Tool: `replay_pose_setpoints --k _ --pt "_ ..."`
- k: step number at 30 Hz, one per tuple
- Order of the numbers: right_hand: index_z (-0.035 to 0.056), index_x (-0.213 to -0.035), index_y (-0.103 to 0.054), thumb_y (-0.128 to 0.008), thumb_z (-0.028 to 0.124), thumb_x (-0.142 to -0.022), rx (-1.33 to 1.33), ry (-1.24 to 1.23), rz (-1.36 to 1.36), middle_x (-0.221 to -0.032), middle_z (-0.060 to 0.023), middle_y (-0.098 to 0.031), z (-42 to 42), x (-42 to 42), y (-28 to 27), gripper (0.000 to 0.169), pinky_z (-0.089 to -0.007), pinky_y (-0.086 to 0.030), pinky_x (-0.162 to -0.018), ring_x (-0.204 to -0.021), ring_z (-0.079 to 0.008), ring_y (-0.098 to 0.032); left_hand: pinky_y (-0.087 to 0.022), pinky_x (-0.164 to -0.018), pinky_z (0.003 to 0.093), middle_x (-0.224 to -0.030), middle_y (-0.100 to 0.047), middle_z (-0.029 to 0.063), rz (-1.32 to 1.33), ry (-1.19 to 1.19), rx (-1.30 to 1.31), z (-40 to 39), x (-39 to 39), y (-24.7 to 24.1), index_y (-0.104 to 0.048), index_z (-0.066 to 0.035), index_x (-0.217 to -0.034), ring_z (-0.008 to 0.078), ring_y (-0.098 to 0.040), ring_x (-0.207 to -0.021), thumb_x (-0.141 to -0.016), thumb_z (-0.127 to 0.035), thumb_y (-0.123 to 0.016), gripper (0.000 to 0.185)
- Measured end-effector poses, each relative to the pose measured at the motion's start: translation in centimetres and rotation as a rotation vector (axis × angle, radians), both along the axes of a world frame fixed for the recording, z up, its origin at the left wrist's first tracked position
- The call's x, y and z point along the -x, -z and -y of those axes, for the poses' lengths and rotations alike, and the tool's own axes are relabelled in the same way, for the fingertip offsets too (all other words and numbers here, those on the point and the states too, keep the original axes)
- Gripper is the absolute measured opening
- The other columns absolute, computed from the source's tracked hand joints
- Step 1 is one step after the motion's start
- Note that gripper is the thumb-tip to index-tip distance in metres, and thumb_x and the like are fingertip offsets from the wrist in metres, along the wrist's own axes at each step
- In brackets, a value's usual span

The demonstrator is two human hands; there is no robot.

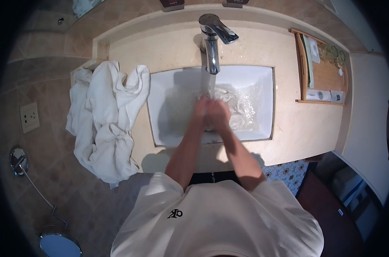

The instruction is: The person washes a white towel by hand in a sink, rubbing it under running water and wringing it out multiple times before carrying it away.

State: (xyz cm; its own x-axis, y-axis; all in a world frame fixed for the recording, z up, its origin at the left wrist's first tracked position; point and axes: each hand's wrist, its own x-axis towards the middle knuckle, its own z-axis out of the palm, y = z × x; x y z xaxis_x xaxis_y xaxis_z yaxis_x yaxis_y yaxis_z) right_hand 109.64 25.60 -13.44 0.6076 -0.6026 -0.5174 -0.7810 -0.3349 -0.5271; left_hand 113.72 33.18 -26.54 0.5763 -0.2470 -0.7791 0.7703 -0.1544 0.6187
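Note:
Water runs from the chrome faucet (212, 48) into a white rectangular sink (265, 96), which holds rippling water. A wet white cloth (236, 110) lies bunched in the water, mostly right of the stream. My left hand (201, 107) and my right hand (218, 114) are close together under the spout, at the cloth's left side. Both are blurred and their fingertips are hidden, so whether they grip the cloth does not show.
White towels (108, 119) are heaped on the counter left of the sink, hanging over its front edge. A wooden tray (329, 77) with drinking glasses (334, 53) and small packets (319, 95) stands at the right. A wall socket (30, 118) and round mirrors are at the left.

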Motion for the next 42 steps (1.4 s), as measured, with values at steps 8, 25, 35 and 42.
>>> replay_pose_setpoints --k 8,25,35,42 --pt "-0.0012 -0.088 -0.067 -0.039 0.047 -0.100 0.203 -0.254 0.079 -0.088 -0.0295 -0.066 5.0 1.3 3.9 0.057 -0.0530 -0.051 -0.079 -0.088 -0.0464 -0.064 -0.052 -0.074 0.0375 -0.101 -0.068 0.0080 -0.101 0.188 0.021 -3.7 -0.1 -11.1 -0.064 -0.003 -0.114 0.0209 -0.066 -0.086 -0.093 -0.041 -0.061 0.044" --pt "0.0105 -0.139 -0.055 -0.065 0.035 -0.089 -0.732 -0.537 -0.084 -0.134 -0.0101 -0.059 10.9 -0.8 3.4 0.056 -0.0322 -0.046 -0.095 -0.111 -0.0206 -0.060 -0.050 -0.086 0.0400 -0.102 -0.068 0.0193 0.619 1.174 -0.020 -2.8 -2.6 -15.2 -0.065 -0.002 -0.106 0.0346 -0.064 -0.101 -0.082 -0.027 -0.068 0.035" --pt "0.0109 -0.091 -0.073 -0.065 0.029 -0.089 0.636 -0.504 0.246 -0.093 -0.0107 -0.066 14.9 0.7 -6.5 0.020 -0.0413 -0.054 -0.066 -0.074 -0.0322 -0.066 -0.037 -0.103 0.0466 -0.119 -0.066 0.0137 0.886 1.131 -0.646 -5.1 1.9 -11.5 -0.052 -0.016 -0.137 0.0312 -0.057 -0.119 -0.073 -0.046 -0.078 0.076" --pt "0.0139 -0.097 -0.071 -0.074 0.046 -0.080 0.819 -0.900 0.222 -0.094 -0.0101 -0.062 15.9 2.3 -9.1 0.036 -0.0417 -0.056 -0.064 -0.078 -0.0304 -0.067 -0.045 -0.096 0.0415 -0.112 -0.069 0.0138 0.603 0.913 -0.173 -4.8 3.1 -6.9 -0.062 -0.013 -0.123 0.0296 -0.062 -0.108 -0.074 -0.039 -0.077 0.057"
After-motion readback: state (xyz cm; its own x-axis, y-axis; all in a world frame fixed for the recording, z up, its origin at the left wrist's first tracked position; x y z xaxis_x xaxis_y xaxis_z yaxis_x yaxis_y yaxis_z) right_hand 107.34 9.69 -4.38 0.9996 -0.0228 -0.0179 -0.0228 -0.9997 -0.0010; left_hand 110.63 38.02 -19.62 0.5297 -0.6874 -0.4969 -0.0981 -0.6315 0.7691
